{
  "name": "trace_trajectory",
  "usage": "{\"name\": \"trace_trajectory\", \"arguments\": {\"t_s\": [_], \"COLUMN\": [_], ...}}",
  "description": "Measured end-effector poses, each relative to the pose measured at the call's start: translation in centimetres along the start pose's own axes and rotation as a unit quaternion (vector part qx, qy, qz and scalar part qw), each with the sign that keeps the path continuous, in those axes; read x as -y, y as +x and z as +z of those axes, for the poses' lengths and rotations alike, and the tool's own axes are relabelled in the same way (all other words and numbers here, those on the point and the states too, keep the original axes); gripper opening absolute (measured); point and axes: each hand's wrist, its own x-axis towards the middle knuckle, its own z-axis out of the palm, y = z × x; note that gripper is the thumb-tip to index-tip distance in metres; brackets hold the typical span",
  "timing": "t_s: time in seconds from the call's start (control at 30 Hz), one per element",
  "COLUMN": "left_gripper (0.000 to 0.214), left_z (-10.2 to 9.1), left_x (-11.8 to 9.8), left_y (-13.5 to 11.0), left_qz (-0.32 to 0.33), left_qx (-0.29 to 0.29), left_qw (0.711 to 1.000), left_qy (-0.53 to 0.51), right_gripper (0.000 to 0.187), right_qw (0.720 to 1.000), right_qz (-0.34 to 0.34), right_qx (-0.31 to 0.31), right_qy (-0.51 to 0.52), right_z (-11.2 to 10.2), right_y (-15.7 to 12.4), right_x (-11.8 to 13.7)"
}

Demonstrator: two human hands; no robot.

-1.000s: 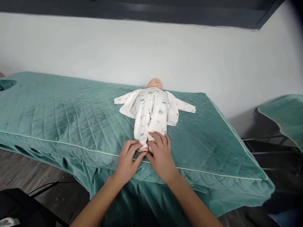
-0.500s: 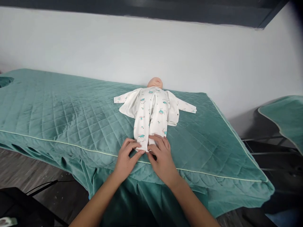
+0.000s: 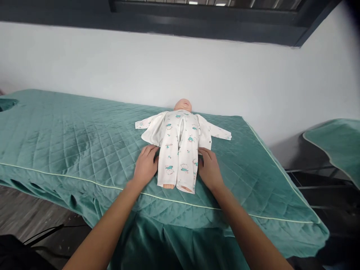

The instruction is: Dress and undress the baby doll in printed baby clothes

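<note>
A baby doll (image 3: 183,105) lies on its back on a green quilted bed cover (image 3: 78,135), dressed in a white romper (image 3: 179,144) with teal prints. Its bare feet stick out of the romper legs near the bed's front edge. My left hand (image 3: 145,166) lies flat on the cover against the left romper leg, fingers stretched out. My right hand (image 3: 208,168) rests the same way against the right leg. Neither hand holds anything.
The bed runs far to the left and stands against a white wall (image 3: 112,63). A second green-covered bed (image 3: 337,144) shows at the right edge, with a dark gap and metal frame between. Dark floor and a cable lie at lower left.
Both hands left the romper's leg cuffs at the doll's feet, moved apart and slid up to either side of the legs. The feet are now uncovered.
</note>
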Motion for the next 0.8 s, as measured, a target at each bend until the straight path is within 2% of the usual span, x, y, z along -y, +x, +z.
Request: {"name": "trace_trajectory", "arguments": {"t_s": [0.1, 0.17, 0.37, 0.57, 0.67, 0.8], "left_gripper": [0.037, 0.035, 0.035, 0.04, 0.041, 0.026], "left_z": [1.0, 1.5, 3.1, 4.0, 3.9, 3.9], "left_x": [0.7, 0.7, -1.2, -2.2, -2.0, -1.8], "left_y": [2.6, 3.8, 6.2, 6.4, 6.3, 6.5], "left_qz": [0.033, 0.06, 0.138, 0.058, 0.06, 0.064], "left_qx": [0.034, 0.061, 0.107, 0.109, 0.095, 0.088], "left_qw": [0.997, 0.994, 0.984, 0.987, 0.984, 0.98], "left_qy": [0.054, 0.063, -0.037, -0.107, -0.138, -0.168], "right_gripper": [0.034, 0.031, 0.03, 0.034, 0.03, 0.031], "right_qw": [0.994, 0.99, 0.991, 0.983, 0.977, 0.975], "right_qz": [-0.004, -0.008, -0.004, -0.007, -0.012, -0.021], "right_qx": [0.056, 0.075, 0.051, 0.07, 0.074, 0.084], "right_qy": [-0.096, -0.123, -0.122, -0.168, -0.199, -0.203], "right_z": [0.6, 0.5, 0.1, 0.4, 0.6, 0.8], "right_y": [1.6, 1.9, 1.3, 1.9, 3.0, 4.0], "right_x": [-0.3, 0.1, -0.3, -0.3, 0.0, 0.2]}}
